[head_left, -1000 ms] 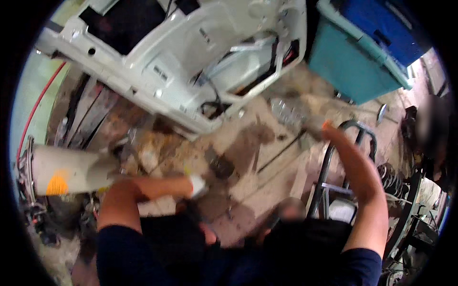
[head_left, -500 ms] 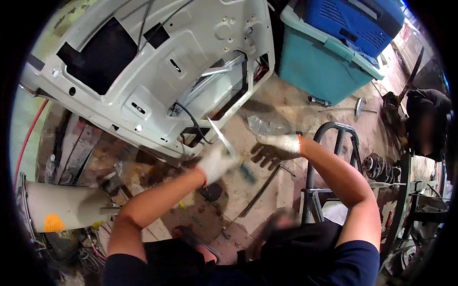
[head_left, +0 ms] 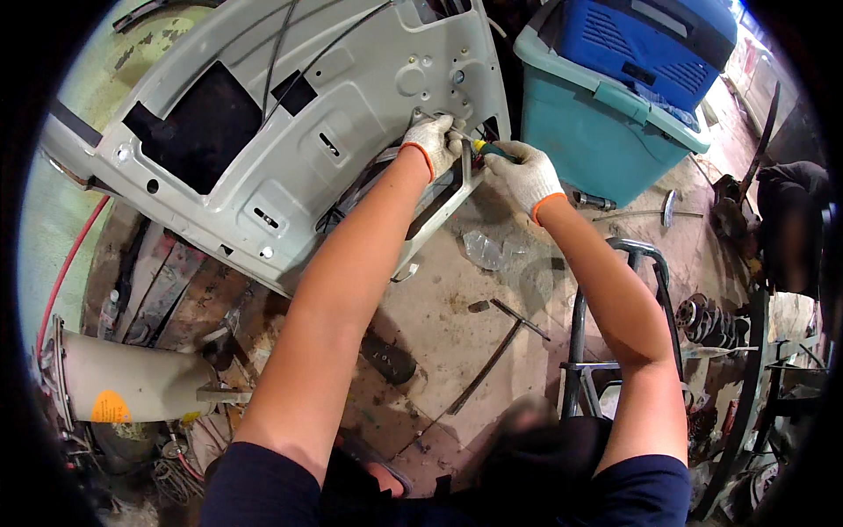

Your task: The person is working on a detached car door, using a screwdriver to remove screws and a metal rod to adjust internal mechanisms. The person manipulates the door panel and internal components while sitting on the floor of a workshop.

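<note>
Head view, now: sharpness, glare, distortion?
Head view: left hand, right hand and green-and-yellow tool handle look fairly sharp; head view: upper-right background is glaring near the rim; head view: round black border cuts the corners, fisheye-style; head view: a smudged patch blurs detail left of the black tubular frame.

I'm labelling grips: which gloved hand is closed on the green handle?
The right hand, on the green handle; the left hand is farther left, at the pale panel.
</note>
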Motion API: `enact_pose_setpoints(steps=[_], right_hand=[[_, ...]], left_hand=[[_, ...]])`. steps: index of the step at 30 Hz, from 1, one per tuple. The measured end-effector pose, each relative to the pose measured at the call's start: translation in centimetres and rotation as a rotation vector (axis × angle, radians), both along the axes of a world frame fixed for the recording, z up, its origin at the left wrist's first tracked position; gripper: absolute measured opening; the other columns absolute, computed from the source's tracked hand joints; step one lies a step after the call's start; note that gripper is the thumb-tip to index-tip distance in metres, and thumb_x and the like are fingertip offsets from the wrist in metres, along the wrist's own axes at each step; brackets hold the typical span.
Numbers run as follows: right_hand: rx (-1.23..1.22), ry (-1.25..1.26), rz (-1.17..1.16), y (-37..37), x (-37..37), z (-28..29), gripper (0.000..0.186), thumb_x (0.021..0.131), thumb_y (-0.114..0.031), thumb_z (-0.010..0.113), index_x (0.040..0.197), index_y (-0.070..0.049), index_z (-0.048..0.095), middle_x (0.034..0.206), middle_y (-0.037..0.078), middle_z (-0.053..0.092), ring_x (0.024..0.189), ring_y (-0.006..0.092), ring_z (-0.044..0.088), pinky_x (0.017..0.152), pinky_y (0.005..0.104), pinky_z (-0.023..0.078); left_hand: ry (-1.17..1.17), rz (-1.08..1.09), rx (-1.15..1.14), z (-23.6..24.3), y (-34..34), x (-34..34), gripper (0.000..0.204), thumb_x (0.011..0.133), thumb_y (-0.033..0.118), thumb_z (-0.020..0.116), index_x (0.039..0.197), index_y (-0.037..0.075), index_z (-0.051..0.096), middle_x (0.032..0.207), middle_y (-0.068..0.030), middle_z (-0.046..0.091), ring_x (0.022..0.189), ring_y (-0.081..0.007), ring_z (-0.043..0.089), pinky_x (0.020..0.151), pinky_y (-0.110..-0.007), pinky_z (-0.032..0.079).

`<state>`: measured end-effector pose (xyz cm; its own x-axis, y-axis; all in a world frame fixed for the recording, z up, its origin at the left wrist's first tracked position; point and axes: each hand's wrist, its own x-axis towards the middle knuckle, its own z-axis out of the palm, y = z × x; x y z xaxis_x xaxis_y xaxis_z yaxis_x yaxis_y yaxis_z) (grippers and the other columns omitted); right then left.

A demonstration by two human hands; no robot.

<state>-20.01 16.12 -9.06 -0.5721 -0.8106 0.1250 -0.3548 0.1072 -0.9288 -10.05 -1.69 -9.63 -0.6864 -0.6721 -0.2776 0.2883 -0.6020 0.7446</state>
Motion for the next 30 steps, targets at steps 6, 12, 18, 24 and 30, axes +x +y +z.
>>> enact_pose_setpoints(steps=[6, 12, 18, 24, 30], right_hand=[[0.018, 0.231, -0.082, 0.4, 1.3, 1.7, 0.046, 0.082, -0.036, 0.071, 0.112, -0.001, 0.07, 0.101, 0.023, 0.07, 0.095, 0.0355, 0.069, 0.084, 0.037, 0.053], [0.035, 0.263, -0.07, 0.8, 0.8, 1.6, 0.044, 0.083, -0.035, 0.069, 0.112, -0.002, 0.07, 0.101, 0.023, 0.07, 0.094, 0.0355, 0.069, 0.085, 0.0374, 0.053], [0.05, 0.297, -0.051, 1.0, 1.3, 2.2, 0.042, 0.084, -0.034, 0.067, 0.114, -0.003, 0.069, 0.101, 0.022, 0.07, 0.094, 0.0359, 0.068, 0.083, 0.038, 0.054], [0.102, 0.961, -0.03, 2.3, 1.4, 2.1, 0.04, 0.09, -0.03, 0.061, 0.125, -0.01, 0.061, 0.094, 0.017, 0.068, 0.083, 0.0353, 0.068, 0.071, 0.0424, 0.056], [0.117, 1.101, -0.006, 1.8, 1.8, 1.3, 0.039, 0.094, -0.032, 0.055, 0.128, -0.013, 0.057, 0.091, 0.016, 0.065, 0.074, 0.0335, 0.067, 0.064, 0.0434, 0.055]], left_hand=[[-0.027, 0.01, 0.085, 0.0, 0.0, -0.1, 0.013, 0.101, 0.014, 0.051, 0.096, 0.003, 0.056, 0.084, -0.0056, 0.055, 0.058, -0.0123, 0.047, 0.048, -0.024, 0.043], [0.032, 0.014, 0.014, -0.1, 0.8, -0.2, 0.015, 0.101, 0.016, 0.051, 0.098, 0.002, 0.056, 0.084, -0.0056, 0.055, 0.058, -0.0123, 0.046, 0.048, -0.023, 0.044], [0.063, 0.046, 0.098, -0.3, 0.7, -0.5, 0.018, 0.102, 0.018, 0.05, 0.094, 0.002, 0.056, 0.082, -0.0049, 0.053, 0.057, -0.0117, 0.046, 0.046, -0.022, 0.043], [0.059, 0.054, 0.215, -0.2, 1.2, -0.8, 0.018, 0.1, 0.014, 0.05, 0.084, 0.005, 0.056, 0.069, -0.0012, 0.048, 0.048, -0.0107, 0.042, 0.044, -0.021, 0.043], [-0.036, 0.088, 0.223, 0.5, 0.8, -0.6, 0.02, 0.098, 0.017, 0.053, 0.08, 0.007, 0.054, 0.067, -0.0008, 0.046, 0.045, -0.0114, 0.039, 0.04, -0.023, 0.038]])
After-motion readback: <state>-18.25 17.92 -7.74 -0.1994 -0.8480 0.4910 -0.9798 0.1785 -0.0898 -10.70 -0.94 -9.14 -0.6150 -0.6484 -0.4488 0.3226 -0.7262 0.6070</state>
